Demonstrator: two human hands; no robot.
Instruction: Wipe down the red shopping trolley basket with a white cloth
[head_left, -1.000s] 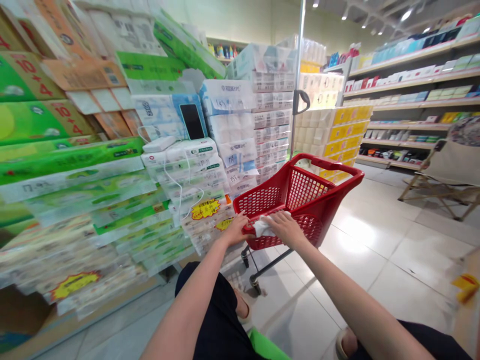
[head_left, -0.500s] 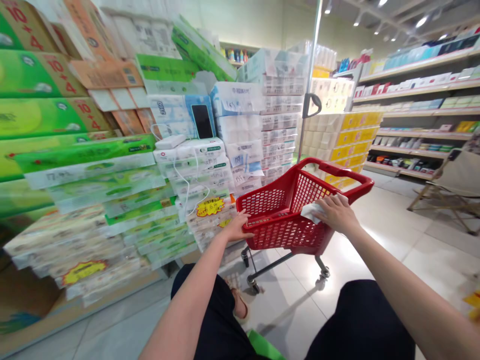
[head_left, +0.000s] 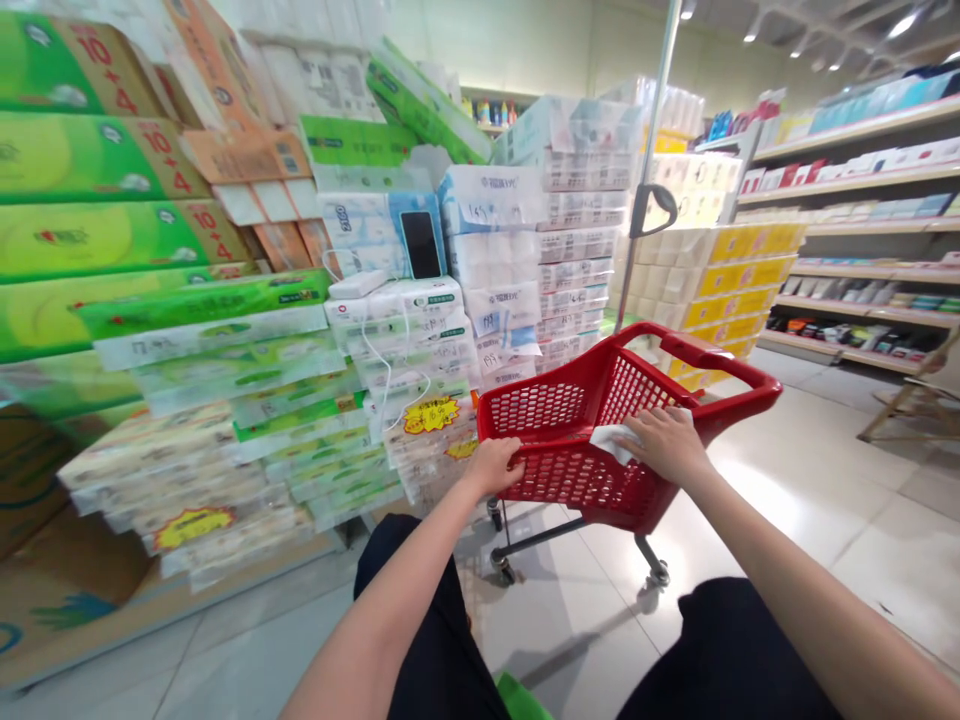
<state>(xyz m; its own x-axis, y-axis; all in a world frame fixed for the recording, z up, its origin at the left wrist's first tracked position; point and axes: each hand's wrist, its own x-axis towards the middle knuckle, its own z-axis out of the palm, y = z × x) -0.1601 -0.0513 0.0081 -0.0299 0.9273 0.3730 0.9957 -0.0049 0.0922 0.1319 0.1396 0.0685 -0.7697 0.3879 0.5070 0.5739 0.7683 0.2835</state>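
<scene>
A red shopping cart [head_left: 570, 480] with a perforated basket stands on the tiled floor in front of me. My left hand [head_left: 493, 468] is wrapped over the basket's near rim at its left corner. Farther right, my right hand [head_left: 667, 440] presses a white cloth [head_left: 613, 438] on the near rim, close to the cart's handle. Its fingers lie on top of the cloth and hide part of it. Inside the basket nothing shows.
Stacks of tissue packs [head_left: 285, 360] rise on the left and behind the cart. A phone [head_left: 420, 245] leans there beside a white cable. A metal pole [head_left: 641, 180] stands behind the cart. Shelves [head_left: 862, 225] and a folding chair [head_left: 926, 385] are at right.
My left hand has moved right along the rim. The right hand and cloth have slid slightly left along the cart's rim. The view has shifted a little left.
</scene>
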